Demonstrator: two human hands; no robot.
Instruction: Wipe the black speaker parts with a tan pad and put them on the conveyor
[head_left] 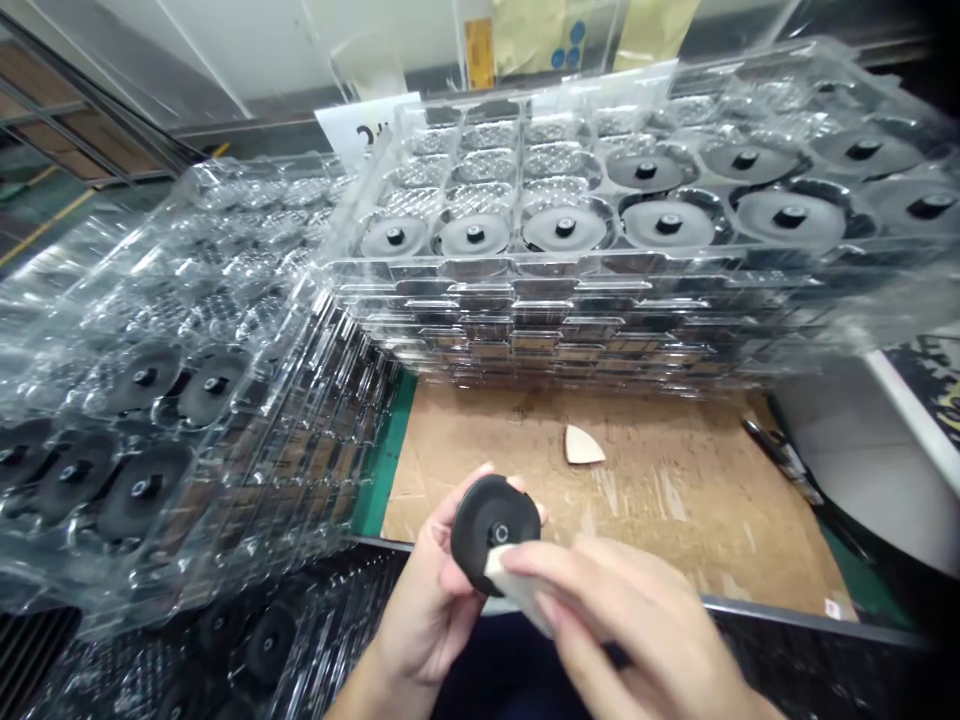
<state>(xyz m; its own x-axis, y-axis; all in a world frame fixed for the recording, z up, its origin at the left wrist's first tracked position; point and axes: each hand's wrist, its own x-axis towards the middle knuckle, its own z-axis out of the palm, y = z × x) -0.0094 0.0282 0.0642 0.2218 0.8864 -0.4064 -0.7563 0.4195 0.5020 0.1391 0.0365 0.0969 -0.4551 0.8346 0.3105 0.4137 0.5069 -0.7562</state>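
A black round disc (474,520) with a small raised hub at its centre is gripped at the rim by my left hand (421,605). My right hand (630,610) pinches a white pad (517,592) between thumb and fingers, its tip against the disc's face close to the hub. Beyond my hands, a second pad-like piece (583,446), off-white and roughly triangular, lies on the brown cardboard (487,430). What the pads are made of, I cannot tell.
Stacked clear plastic trays (525,265) stand behind the cardboard, with similar black discs in some pockets. Another tray stack (247,400) rises at the left. A dark pen-like tool (776,450) lies at the right, beside a white curved surface (885,450).
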